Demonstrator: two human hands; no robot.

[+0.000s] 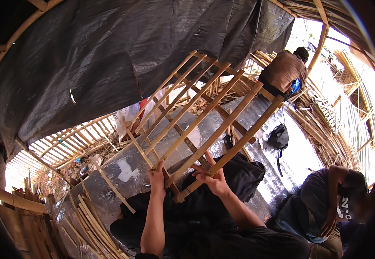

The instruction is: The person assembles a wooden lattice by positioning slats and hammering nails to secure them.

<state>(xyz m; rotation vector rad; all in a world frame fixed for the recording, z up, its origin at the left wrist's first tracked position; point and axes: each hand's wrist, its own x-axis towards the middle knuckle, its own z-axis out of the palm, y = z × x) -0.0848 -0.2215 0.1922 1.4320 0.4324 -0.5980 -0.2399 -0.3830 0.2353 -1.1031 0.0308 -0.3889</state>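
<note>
left hand (157, 176) clamps bamboo frame (200, 116) slat | right hand (213, 179) pinches next slat | steadying frame tilted over lap

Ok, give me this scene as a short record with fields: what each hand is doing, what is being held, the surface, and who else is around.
left hand: left hand grips a slat at the near end of the bamboo lattice frame
right hand: right hand grips the frame's outer slat
frame: long slats with cross pieces, tilted up away from the person
surface: grey mat on the floor, loose bamboo strips beside it
overhead: black tarp
others: seated person at right; crouching person at the far end
also: black bag on the floor
</note>
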